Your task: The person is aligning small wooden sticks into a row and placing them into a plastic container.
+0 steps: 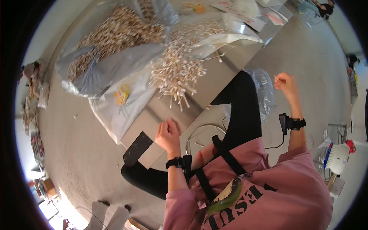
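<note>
Stick pile [177,73] lies fwd of left hand [167,134], nearer it; left curled, contents unclear. Right hand [285,82] pinches one stick [274,76].

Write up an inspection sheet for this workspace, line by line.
Surface: a low grey board on a grey floor.
Job's things: a heap of pale sticks spilling over the board; more lie in an open grey bag.
Clutter: a clear plastic bag beside the knee, a metal ring under the leg, a white brush at the right.
Grip: the left hand is curled by the board edge; the right hand is raised, pinching something thin. Whether the left holds a stick cannot be told.
Cables: a black cable hangs from the right wrist band.
Surroundings: papers and packets at the far end of the board, another person far off.
</note>
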Action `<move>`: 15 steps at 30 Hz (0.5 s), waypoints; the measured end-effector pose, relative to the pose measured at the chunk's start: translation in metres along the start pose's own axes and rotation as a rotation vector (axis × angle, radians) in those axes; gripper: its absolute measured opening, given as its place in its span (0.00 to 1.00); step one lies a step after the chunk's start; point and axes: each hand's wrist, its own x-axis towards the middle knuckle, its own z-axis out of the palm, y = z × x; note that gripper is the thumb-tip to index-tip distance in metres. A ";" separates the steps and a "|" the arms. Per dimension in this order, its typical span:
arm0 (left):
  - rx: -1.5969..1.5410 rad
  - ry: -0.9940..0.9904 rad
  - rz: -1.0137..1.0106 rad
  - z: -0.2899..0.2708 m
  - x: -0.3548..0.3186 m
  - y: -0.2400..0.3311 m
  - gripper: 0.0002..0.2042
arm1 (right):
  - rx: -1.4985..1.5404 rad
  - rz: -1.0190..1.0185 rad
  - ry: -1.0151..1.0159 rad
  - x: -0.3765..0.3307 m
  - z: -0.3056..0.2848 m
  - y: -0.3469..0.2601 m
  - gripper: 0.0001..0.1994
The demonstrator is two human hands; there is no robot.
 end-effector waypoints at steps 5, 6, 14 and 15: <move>-0.014 -0.018 0.022 0.002 0.002 0.002 0.18 | -0.603 -0.035 0.062 -0.017 -0.034 0.089 0.05; -0.014 -0.013 0.037 0.004 0.002 0.002 0.18 | -0.591 -0.036 0.072 -0.019 -0.036 0.097 0.05; 0.028 -0.063 -0.011 -0.005 0.000 0.002 0.16 | -0.597 -0.092 0.206 -0.021 -0.003 0.024 0.13; 0.018 -0.036 0.010 -0.005 0.000 0.001 0.16 | -0.589 -0.094 0.213 -0.017 0.005 0.011 0.13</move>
